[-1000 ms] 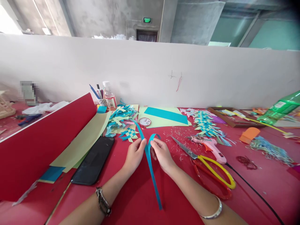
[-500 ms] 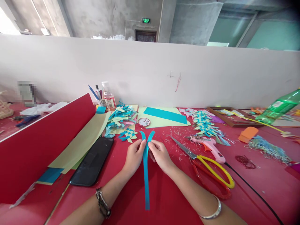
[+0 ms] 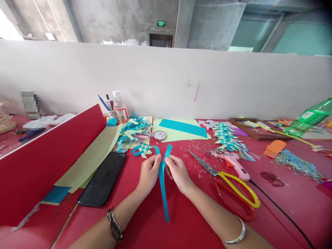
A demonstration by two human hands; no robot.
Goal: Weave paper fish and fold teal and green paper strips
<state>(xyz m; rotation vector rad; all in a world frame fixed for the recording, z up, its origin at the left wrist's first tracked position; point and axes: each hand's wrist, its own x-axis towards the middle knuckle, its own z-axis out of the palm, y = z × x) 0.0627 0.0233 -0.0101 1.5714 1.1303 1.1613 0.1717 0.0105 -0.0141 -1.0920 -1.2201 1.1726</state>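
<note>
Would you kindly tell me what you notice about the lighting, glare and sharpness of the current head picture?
In the head view, the upper-left corner is washed out and the upper-right darkens; also in the head view, highlights glint on the green bottle, a pixelated patch covers something far left, and the left hand, right hand and blue strip look fairly sharp.

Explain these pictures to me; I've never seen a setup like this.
There is no machine here: a camera worn on a person's head looks forward and down. Their bare left hand and right hand pinch a thin blue strip; whether it is one piece or two, I cannot tell. On the red table, a black phone lies to the left; scissors and a pink glue gun lie to the right. Farther off are piled strips and a woven blue-and-green piece.
</note>
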